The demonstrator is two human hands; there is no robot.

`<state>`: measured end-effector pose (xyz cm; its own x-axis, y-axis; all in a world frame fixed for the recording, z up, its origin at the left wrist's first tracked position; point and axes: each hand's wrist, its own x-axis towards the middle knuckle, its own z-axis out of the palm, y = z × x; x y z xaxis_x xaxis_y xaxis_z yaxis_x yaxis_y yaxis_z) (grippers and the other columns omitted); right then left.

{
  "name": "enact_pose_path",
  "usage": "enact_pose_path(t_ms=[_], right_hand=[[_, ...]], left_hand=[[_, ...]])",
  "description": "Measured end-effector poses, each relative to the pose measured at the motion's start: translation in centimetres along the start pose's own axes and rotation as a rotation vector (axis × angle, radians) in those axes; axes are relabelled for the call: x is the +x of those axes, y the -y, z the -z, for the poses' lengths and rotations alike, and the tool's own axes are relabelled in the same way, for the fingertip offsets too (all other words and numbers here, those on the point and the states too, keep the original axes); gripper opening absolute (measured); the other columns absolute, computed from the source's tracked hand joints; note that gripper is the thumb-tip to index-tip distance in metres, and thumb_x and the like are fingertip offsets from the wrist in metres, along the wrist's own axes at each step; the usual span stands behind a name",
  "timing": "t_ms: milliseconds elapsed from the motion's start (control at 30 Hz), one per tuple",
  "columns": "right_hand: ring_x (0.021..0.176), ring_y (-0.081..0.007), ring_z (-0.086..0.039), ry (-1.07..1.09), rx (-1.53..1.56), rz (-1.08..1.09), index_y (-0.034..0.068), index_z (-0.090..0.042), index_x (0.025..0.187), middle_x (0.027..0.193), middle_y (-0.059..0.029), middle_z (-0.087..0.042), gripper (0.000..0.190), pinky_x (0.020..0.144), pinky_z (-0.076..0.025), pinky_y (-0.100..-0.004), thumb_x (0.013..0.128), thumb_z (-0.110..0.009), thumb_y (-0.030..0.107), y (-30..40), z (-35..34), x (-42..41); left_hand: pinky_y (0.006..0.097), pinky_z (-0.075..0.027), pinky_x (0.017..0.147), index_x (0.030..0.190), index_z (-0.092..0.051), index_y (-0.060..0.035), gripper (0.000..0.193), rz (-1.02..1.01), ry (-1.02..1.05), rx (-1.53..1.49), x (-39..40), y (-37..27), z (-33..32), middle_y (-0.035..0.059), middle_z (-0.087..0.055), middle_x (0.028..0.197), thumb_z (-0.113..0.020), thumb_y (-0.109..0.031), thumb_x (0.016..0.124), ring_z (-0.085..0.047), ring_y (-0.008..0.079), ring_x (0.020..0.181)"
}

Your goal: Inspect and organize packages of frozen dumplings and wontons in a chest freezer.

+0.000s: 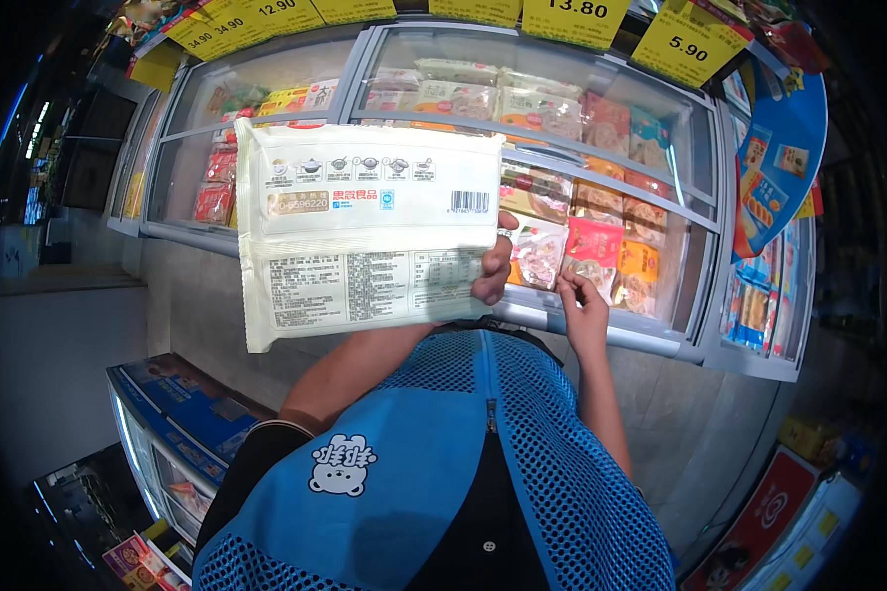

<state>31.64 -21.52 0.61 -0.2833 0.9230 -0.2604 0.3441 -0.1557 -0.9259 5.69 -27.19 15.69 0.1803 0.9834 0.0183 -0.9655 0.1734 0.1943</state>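
Observation:
My left hand (495, 266) grips the right edge of a large flat white plastic food packet (369, 229), its fingers curled over that edge. The packet's printed back faces up, with small cooking pictures, a barcode and dense writing. It hangs above the near side of a chest freezer with glass lids (443, 44) and hides part of it. My right hand (586, 299) is at the freezer's front rim (636, 332), fingers bent, beside a red-and-white frozen food packet (593, 247) inside. Whether those fingers hold or touch anything is unclear.
Several frozen food packets (454, 100) lie in the freezer. Yellow price signs (576, 21) line its far edge. A round blue display board (783, 162) stands at the right. Another freezer (185, 406) is at the lower left, and a red-sided freezer (761, 510) at the lower right.

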Motion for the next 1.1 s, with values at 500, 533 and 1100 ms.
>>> enact_pose_path(t_ms=[500,533,1100], right_hand=[[0.105,-0.0325,-0.064,-0.028,-0.81,0.181,0.008,-0.075,0.1,0.1,-0.0126,-0.072,0.025,0.105,-0.043,-0.0438,0.097,-0.064,0.029,-6.3,-2.1,0.6],[0.104,-0.0324,-0.064,-0.047,-0.819,0.192,0.008,-0.075,0.098,0.099,-0.0127,-0.071,0.025,0.104,-0.044,-0.0441,0.098,-0.062,0.029,-6.3,-2.2,0.6],[0.094,-0.0344,-0.065,-0.114,-0.827,0.271,0.006,-0.072,0.09,0.092,-0.0139,-0.071,0.025,0.091,-0.049,-0.0481,0.096,-0.06,0.027,-6.8,-3.0,0.5]], left_hand=[[0.0411,-0.05,0.062,0.139,-0.05,0.009,0.079,-0.03,-0.084,0.009,0.2,-0.6,-2.2,0.0175,-0.058,0.087,-0.036,-0.061,0.105,-0.06,0.0261,0.064],[0.0411,-0.05,0.063,0.138,-0.051,0.0091,0.079,-0.026,-0.102,0.015,0.1,-0.6,-2.4,0.0174,-0.058,0.088,-0.036,-0.061,0.105,-0.06,0.026,0.065],[0.0421,-0.052,0.065,0.143,-0.047,0.0105,0.081,0.018,0.019,-0.045,0.4,-0.3,-0.2,0.0187,-0.059,0.091,-0.037,-0.06,0.105,-0.064,0.0274,0.069]])
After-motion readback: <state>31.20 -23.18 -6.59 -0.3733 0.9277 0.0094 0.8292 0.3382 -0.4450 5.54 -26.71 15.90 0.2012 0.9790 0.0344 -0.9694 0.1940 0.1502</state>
